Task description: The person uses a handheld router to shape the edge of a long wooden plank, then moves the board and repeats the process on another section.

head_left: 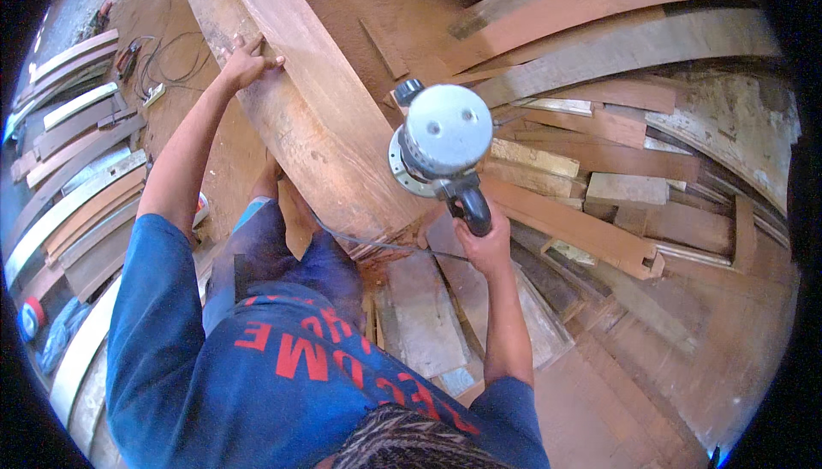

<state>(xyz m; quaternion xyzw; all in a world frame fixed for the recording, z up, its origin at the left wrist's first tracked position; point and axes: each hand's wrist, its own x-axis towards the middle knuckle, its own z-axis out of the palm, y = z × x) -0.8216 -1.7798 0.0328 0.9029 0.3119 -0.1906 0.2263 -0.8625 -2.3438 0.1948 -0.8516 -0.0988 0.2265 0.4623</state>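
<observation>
A long wooden board [312,58] lies on a thick, worn wooden beam [278,131] that runs from the top of the view toward me. My right hand [486,245] is wrapped round the black D-shaped handle of a router [447,131]. The router has a silver motor housing and a round base, which stands at the board's near right edge. Its bit is hidden. My left hand [245,65] rests with fingers apart at the left edge of the board, holding nothing. From near the router a dark cord [351,240] runs across the beam's near end.
Stacked planks and offcuts [591,212] crowd the right side. More boards [94,174] are piled at the left. Loose cables [171,67] lie on the dusty floor beyond my left arm. My legs [282,246] are close to the beam.
</observation>
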